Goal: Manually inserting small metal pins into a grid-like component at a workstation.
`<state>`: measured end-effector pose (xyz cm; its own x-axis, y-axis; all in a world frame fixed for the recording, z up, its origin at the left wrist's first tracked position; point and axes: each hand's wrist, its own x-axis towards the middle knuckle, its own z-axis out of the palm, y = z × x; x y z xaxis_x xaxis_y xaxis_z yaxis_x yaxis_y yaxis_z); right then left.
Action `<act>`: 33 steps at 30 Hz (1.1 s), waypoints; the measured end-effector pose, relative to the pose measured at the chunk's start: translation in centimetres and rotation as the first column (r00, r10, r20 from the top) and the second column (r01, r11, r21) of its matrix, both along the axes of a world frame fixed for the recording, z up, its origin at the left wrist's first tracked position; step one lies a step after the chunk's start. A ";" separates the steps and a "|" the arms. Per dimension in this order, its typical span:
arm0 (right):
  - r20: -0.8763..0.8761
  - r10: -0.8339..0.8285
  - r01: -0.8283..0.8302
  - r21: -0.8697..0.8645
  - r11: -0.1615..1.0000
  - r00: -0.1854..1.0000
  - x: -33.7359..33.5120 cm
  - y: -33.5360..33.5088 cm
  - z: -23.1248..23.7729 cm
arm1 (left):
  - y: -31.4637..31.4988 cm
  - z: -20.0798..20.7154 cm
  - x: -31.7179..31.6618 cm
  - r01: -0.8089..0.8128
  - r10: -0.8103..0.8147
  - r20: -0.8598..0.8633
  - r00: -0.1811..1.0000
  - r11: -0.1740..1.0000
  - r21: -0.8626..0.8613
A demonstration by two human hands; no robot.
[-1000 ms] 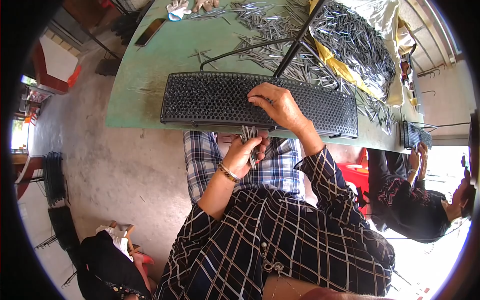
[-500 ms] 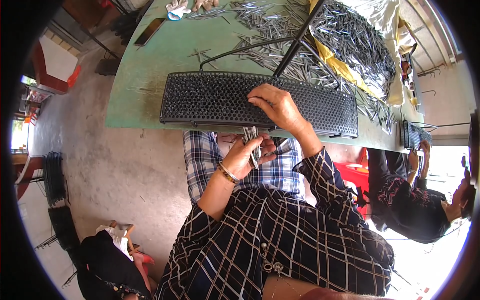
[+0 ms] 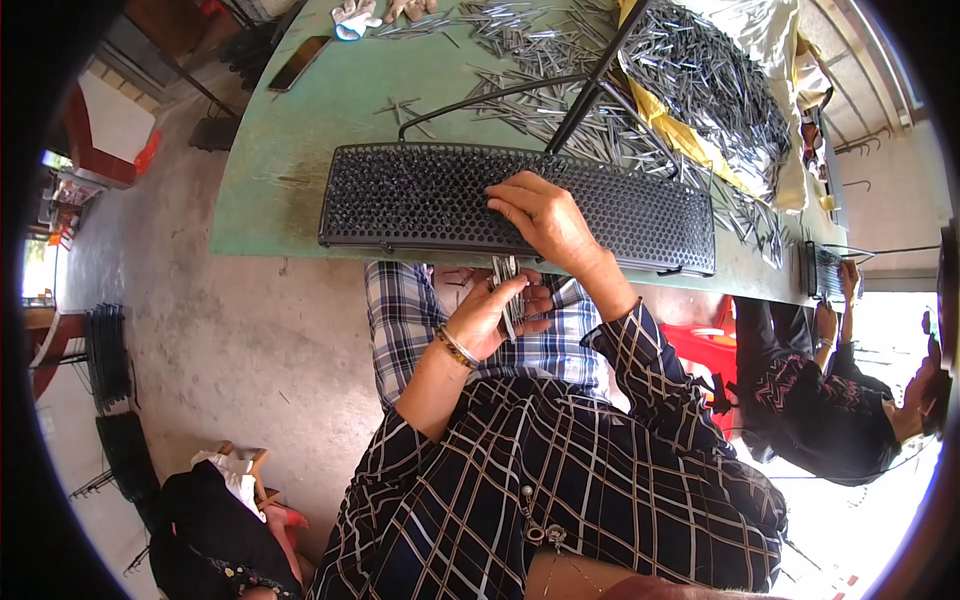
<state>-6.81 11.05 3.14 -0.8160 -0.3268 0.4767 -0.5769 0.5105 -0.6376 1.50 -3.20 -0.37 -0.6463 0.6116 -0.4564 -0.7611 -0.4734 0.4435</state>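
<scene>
A long black rack [image 3: 640, 215] with rows of round holes stands tilted at the near edge of the green table. Its left part looks filled with small pieces, while open holes show on the right. My right hand [image 3: 548, 222] rests at the middle of the rack, fingers pinched at the holes; whatever is between the fingertips is hidden. Below the rack's front edge, my left hand [image 3: 492, 312] is closed around a bundle of thin metal rods [image 3: 506, 285], which stick up past the thumb.
Loose metal rods [image 3: 540, 95] lie across the green table [image 3: 270, 190]. More fill a yellow-and-white sack [image 3: 700, 90] at the back right. A phone [image 3: 300, 64] and gloves [image 3: 355, 18] lie far left. Another person [image 3: 830, 400] works at a similar rack on the right.
My right hand has shifted slightly left along the rack. The left hand with its rods has barely moved.
</scene>
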 end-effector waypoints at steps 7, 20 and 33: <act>0.013 -0.152 0.152 -0.030 0.988 0.988 0.7 -0.1 -1.6 | -0.2 0.3 0.0 0.046 -0.045 0.013 0.999 0.993 -0.110; -0.053 0.021 -0.015 0.117 0.993 0.998 0.1 0.1 -0.7 | 0.1 0.0 -0.1 0.021 -0.021 -0.005 1.000 0.997 -0.074; 0.085 -0.181 0.185 -0.052 0.981 0.980 1.5 0.2 -0.1 | -0.3 0.5 -0.2 -0.032 0.028 -0.070 0.997 0.998 -0.052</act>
